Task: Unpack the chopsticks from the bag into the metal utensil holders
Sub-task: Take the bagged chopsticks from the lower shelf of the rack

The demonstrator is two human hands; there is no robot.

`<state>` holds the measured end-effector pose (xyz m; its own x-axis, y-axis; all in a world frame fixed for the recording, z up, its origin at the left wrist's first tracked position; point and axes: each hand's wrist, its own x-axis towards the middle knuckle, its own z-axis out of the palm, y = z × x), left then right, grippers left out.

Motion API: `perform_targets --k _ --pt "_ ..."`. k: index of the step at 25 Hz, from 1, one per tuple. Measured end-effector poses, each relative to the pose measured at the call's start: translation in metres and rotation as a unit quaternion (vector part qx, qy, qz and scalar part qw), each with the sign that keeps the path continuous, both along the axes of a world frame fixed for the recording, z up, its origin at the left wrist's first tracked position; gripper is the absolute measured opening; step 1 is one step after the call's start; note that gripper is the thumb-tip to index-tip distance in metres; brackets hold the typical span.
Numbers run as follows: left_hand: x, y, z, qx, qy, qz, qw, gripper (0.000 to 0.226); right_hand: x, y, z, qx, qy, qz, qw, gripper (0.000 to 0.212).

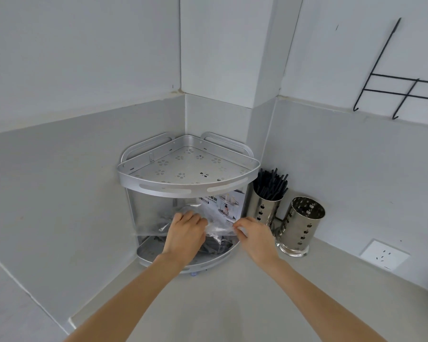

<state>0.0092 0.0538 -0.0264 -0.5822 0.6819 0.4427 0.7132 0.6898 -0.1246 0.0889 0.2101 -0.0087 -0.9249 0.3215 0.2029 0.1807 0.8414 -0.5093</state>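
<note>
At frame centre, the left hand and right hand each pinch the clear plastic bag holding dark chopsticks, on the lower tier of the corner rack, under the upper shelf's front edge. Right of the rack stand two metal holders: the nearer-to-rack holder filled with black chopsticks, the outer holder beside it. Open countertop lies below the hands.

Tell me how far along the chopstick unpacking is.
Partly done. The left holder already has black chopsticks; the right holder looks empty. Both hands, left and right, grip the plastic bag on the rack's lower shelf, dark chopsticks inside.
</note>
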Motion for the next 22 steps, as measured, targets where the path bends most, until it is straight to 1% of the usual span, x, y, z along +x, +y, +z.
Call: perform_targets --k 3,8,10,15,18,20,22 --pt "0.006 0.006 0.008 -0.001 -0.014 -0.018 1.0 0.027 0.014 0.012 0.009 -0.008 0.03 -0.024 0.999 0.017" --pt "0.021 0.031 0.037 0.03 -0.023 -0.058 0.998 0.031 0.033 0.032 0.027 -0.021 0.08 -0.069 0.994 0.016" --pt "0.027 0.043 0.052 0.042 -0.014 -0.078 0.996 0.032 0.043 0.042 0.036 -0.021 0.104 -0.086 0.991 0.017" --pt "0.041 0.064 0.084 0.05 -0.001 -0.07 0.996 0.031 0.062 0.061 0.059 -0.031 0.128 -0.115 0.985 0.018" --pt "0.049 0.08 0.095 0.078 0.006 -0.092 0.993 0.031 0.077 0.074 0.067 -0.041 0.15 -0.134 0.979 0.017" --pt "0.055 0.092 0.105 0.099 0.002 -0.107 0.989 0.028 0.085 0.084 0.074 -0.041 0.17 -0.147 0.974 0.016" --pt "0.06 0.109 0.114 0.127 -0.003 -0.139 0.982 0.014 0.096 0.095 0.085 -0.037 0.193 -0.154 0.968 0.015"
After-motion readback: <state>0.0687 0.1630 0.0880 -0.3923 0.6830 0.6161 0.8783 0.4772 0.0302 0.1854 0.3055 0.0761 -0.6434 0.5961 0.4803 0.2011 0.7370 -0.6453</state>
